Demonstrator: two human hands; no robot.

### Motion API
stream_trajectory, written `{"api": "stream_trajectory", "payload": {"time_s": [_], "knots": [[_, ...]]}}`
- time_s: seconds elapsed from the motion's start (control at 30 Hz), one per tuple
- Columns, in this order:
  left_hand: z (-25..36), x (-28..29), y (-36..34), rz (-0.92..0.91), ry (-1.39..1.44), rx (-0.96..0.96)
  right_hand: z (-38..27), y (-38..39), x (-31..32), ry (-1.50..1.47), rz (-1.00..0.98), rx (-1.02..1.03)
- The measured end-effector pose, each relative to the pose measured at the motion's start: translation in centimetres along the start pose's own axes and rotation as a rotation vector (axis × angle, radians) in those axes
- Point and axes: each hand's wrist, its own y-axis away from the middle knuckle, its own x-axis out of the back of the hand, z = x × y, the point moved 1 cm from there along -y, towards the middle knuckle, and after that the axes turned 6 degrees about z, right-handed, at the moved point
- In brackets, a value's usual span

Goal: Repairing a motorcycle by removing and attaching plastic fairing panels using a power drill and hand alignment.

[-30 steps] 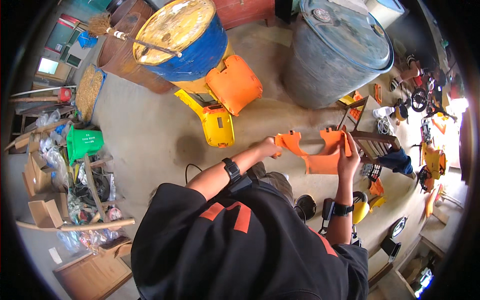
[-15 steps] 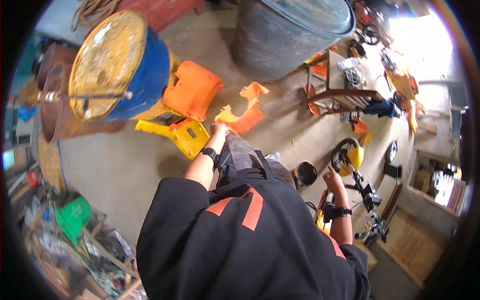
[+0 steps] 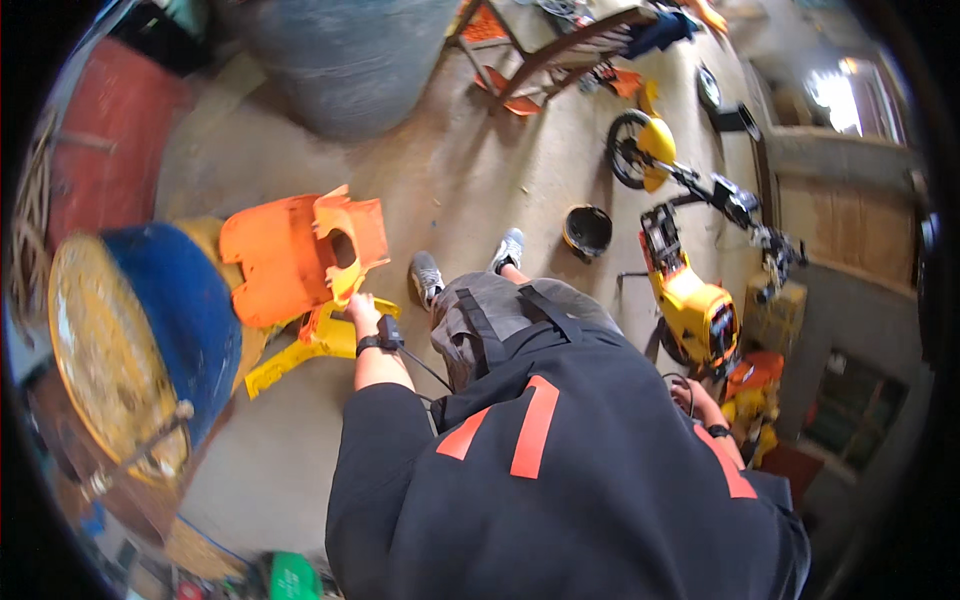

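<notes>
Low on my left side, my left hand (image 3: pixel 362 308) is closed on the lower end of an orange curved plastic panel (image 3: pixel 368 226) with a rounded cutout. In the picture that panel overlaps a larger orange panel (image 3: pixel 268 262) beside the drum; whether the two touch I cannot tell. A yellow plastic panel (image 3: pixel 292 362) lies just below them, close to my left wrist. My right hand (image 3: pixel 698 402) hangs at my right side, near the tail of a partly stripped yellow motorcycle (image 3: pixel 692 300). Its fingers are small and partly hidden.
A blue and yellow drum (image 3: pixel 165 320) lies tilted at the left. A big grey-blue barrel (image 3: pixel 340 70) stands ahead, with a wooden chair (image 3: pixel 570 60) to its right. On the concrete floor sits a black bucket (image 3: pixel 587 232). A green container (image 3: pixel 294 577) shows at the lower left.
My view has turned to the right, with the motorcycle now fully showing. The held orange panel has come over in front of the larger orange one. My right arm has lowered to my side.
</notes>
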Motion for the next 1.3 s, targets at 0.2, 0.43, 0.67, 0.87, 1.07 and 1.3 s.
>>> {"api": "stream_trajectory", "payload": {"time_s": [0.2,0.43,0.67,0.87,1.07,1.3], "knots": [[-0.2,0.4,-2.6,0.053,-0.14,-0.009,2.6,3.0,0.2,-0.219,0.12,0.019],[0.1,1.3,-3.1,0.058,-0.173,-0.016,-0.7,4.8,1.8,0.164,0.15,0.101],[1.3,3.2,-3.6,0.065,-0.203,-0.032,-4.1,4.0,3.6,0.159,0.181,0.205],[2.3,3.7,-3.7,0.063,-0.234,-0.041,-5.0,4.2,3.4,0.147,0.158,0.17],[3.6,4.2,-2.2,0.052,-0.28,-0.062,-5.3,4.1,2.2,0.088,0.126,0.188],[5.1,5.7,1.0,-0.007,-0.473,-0.136,-2.9,2.6,-0.7,-0.038,0.092,0.045]]}}
